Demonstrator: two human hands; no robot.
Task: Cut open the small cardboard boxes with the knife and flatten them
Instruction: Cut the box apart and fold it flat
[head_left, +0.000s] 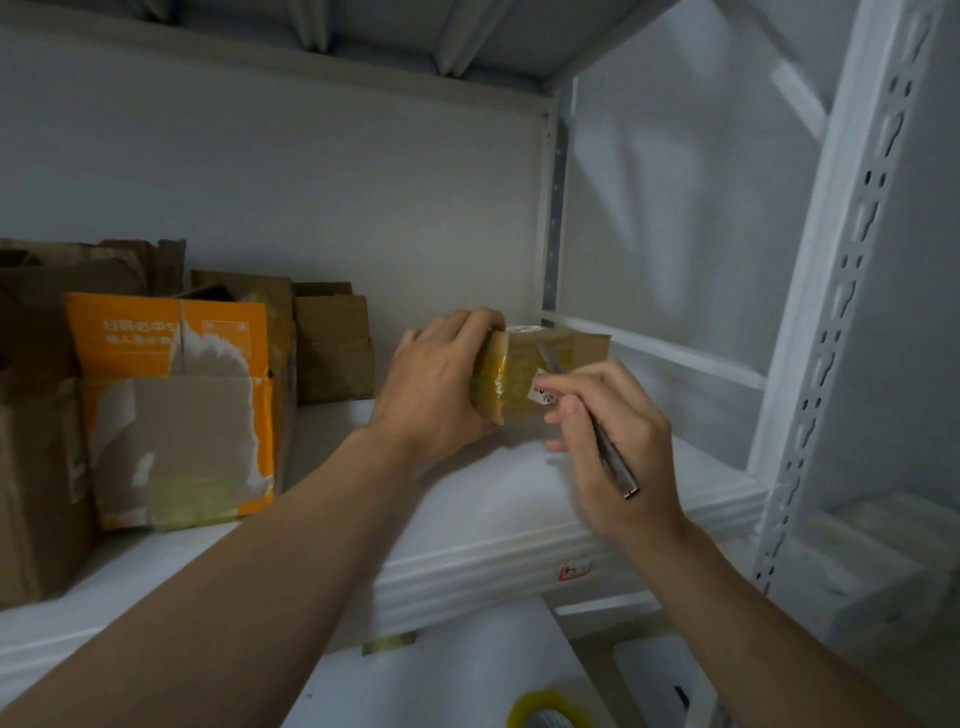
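1. Orange-and-white printed cardboard box (171, 405), nine o'clock: two rows of white characters, too blurred to read.
2. White paper label (545, 396) on small taped brown cardboard box (514, 374), toward three o'clock — black print illegible.

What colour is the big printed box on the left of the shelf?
Orange and white print over brown cardboard, on the box; the head view shows it.

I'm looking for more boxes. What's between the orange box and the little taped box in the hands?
In the head view, a plain brown cardboard box stands behind, plus the left hand gripping the little taped box.
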